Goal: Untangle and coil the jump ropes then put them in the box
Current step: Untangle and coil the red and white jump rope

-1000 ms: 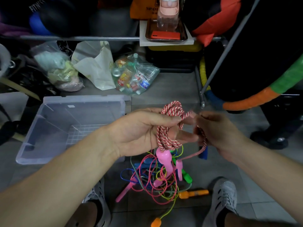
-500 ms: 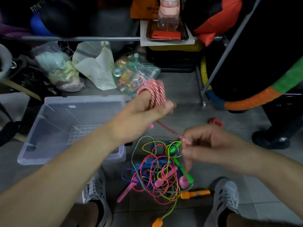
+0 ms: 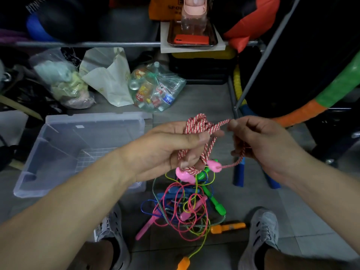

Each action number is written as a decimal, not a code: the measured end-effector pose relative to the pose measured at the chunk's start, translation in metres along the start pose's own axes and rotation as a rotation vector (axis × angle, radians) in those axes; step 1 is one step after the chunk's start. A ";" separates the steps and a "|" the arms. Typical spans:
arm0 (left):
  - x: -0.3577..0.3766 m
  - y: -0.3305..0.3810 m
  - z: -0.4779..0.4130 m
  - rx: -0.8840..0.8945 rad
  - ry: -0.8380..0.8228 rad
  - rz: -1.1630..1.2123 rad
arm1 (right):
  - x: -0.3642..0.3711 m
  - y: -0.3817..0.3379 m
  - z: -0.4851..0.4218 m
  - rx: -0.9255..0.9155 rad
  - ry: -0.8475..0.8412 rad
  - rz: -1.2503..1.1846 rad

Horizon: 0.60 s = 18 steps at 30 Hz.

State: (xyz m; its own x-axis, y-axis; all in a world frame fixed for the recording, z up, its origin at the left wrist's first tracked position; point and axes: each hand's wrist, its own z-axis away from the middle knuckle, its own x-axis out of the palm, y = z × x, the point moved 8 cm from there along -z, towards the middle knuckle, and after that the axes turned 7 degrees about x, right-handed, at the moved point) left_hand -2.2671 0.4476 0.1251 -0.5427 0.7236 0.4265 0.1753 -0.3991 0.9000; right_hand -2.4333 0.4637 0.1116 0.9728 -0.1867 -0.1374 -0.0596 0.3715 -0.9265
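Grey tiled floor (image 3: 204, 106), cluttered storeroom. Your left hand (image 3: 167, 151) has fingers wrapped round the coiled red-and-white jump rope (image 3: 196, 123); your right hand (image 3: 261, 145) pinches its loose strand, just right of those fingers, running crosswise. Clear plastic box (image 3: 93, 121) lies left, nearer that hand.

Left hand (image 3: 171, 151) and right hand (image 3: 266, 147) are both bare, same with the forearms right up to the frame edge. On the feet, pale grey-white knit sneakers with short black dashes across the top: left shoe (image 3: 112, 236), right shoe (image 3: 263, 236). Dark socks show at the ankles, and the legs above look bare.
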 end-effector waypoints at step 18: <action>-0.041 0.009 0.000 0.186 0.415 -0.230 | 0.056 -0.005 0.044 -0.116 -0.445 0.528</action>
State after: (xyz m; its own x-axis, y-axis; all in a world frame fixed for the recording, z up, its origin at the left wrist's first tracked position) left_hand -2.2435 0.4145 0.1161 -0.8587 0.4808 0.1775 0.1352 -0.1215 0.9833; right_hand -2.3685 0.4908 0.1239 0.8047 0.3915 -0.4463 -0.5493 0.2057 -0.8099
